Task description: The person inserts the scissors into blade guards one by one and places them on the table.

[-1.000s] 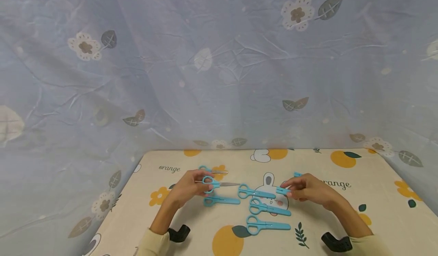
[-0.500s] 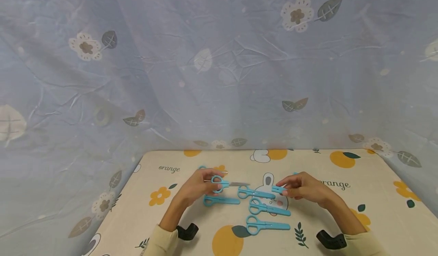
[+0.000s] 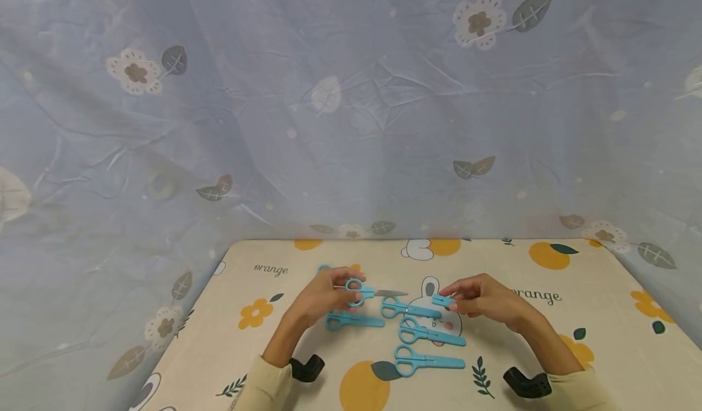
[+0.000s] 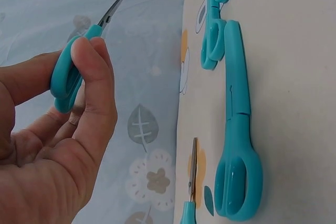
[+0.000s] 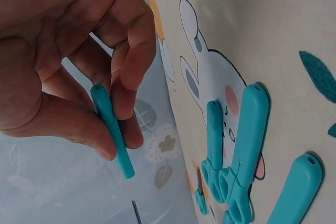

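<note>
Left hand [image 3: 320, 298] is pinching bare scissors [image 3: 368, 291] by the handle loops, blade pointing right, above the table's [image 3: 603, 338] middle. Right hand [image 3: 488, 301] is gripping a blue cap [image 3: 443, 301] between thumb and fingers, just right of the blade tip. Capped scissors [image 3: 428, 360] are lying toward the front edge. Scissors look light and stiff with a sharp tip, so hold the loops; the cap looks small, smooth, slippery.

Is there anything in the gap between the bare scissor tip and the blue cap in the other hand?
Nothing visible. The left hand holds the scissors, the right hand pinches the cap; other capped scissors lie on the table beneath.
</note>
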Demonstrator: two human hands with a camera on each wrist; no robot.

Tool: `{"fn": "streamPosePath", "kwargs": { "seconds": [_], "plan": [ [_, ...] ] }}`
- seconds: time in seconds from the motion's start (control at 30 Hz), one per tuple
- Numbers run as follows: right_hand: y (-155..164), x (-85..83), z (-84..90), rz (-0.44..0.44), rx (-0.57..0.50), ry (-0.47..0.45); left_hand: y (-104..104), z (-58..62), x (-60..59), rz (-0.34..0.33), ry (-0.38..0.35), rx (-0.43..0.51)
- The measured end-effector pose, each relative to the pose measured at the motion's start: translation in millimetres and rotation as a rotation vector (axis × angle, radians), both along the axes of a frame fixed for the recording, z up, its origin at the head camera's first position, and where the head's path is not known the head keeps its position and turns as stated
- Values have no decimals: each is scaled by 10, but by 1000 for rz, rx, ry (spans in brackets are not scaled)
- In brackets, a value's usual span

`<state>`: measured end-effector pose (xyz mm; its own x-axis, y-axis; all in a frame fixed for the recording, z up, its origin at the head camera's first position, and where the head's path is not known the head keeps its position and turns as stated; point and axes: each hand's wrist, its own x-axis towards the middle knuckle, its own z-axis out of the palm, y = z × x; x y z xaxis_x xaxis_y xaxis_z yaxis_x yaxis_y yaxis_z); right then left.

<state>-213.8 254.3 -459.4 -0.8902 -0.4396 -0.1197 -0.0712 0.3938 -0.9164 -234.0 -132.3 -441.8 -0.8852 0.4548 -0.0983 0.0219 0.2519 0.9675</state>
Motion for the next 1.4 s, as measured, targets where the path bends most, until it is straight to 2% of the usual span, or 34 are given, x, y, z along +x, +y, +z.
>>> {"fn": "streamPosePath", "kwargs": {
  "seconds": [0.3,0.73,1.03,1.4],
  "plan": [
    [-46,-28,0,-1,-29,-32,63,10,-17,-16,5,7],
    [-73,-53,8,51,-91,-60,176,2,-33,-38,8,12],
    [-83,-47,13,52,-107,-44,234,19,-31,-48,-19,43],
    [-102,-62,-13,73,-129,-52,268,-23,-56,-66,-26,61]
  ]
}}
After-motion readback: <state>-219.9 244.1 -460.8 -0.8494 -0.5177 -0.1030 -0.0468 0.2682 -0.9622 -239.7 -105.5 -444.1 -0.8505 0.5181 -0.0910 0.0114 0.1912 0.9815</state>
